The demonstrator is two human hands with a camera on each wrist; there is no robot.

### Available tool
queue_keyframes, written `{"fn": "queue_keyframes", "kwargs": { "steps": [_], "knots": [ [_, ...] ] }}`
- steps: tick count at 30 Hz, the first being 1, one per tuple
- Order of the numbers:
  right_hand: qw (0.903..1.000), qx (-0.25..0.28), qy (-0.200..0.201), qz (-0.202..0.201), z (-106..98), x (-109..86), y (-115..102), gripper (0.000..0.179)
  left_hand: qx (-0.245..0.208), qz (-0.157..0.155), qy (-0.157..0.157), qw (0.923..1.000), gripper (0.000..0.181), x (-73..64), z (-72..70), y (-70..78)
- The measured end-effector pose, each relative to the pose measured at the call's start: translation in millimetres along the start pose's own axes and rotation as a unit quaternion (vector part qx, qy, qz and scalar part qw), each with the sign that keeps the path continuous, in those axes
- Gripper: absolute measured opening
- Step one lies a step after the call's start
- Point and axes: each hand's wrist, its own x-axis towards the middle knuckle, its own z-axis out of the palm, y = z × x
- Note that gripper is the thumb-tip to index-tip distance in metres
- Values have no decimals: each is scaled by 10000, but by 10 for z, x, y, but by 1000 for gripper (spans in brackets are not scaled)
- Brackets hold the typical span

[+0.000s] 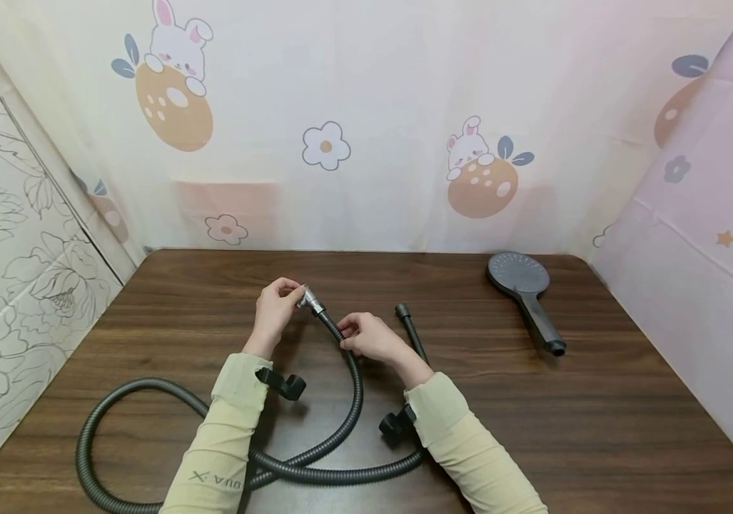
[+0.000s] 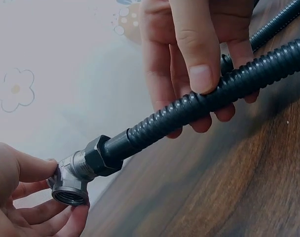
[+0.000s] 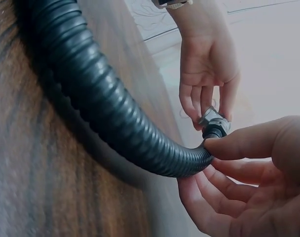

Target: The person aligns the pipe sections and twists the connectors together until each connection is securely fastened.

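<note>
Between thumb and fingers, my left hand (image 1: 271, 312) holds a silver metal pipe fitting (image 2: 71, 180) with a threaded side opening, raised over the table. A black nut (image 2: 101, 157) joins this fitting to a black ribbed shower hose (image 1: 358, 392). A short way down from the nut, my right hand (image 1: 374, 338) pinches the hose, thumb on top and fingers beneath. From there the hose curves down and loops across the table, partly hidden under both forearms. Its other end (image 1: 402, 311) sticks out behind the right wrist.
A dark grey shower head (image 1: 520, 275) lies at the back right of the wooden table (image 1: 629, 414), its handle pointing toward the front. Behind the table's back edge hangs a printed curtain (image 1: 385, 193). Black wrist mounts (image 1: 284, 385) stick out from the sleeves.
</note>
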Motion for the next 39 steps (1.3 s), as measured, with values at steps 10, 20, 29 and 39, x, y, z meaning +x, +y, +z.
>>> {"fn": "queue_keyframes", "kwargs": {
  "steps": [10,20,29,39],
  "knots": [
    [9994,-72,191,265,48,-11,-26,26,495,-87,-83,9987,19,12,6,-67],
    [9991,-199,213,300,53,-3,-19,28,1098,-69,22,9939,18,18,-9,-85],
    [9984,-419,237,307,66,-16,-33,26,1612,49,130,9868,19,24,-2,-144],
    [9982,-495,183,280,96,-21,-38,24,1907,35,85,9816,19,23,25,-155]
  ]
}}
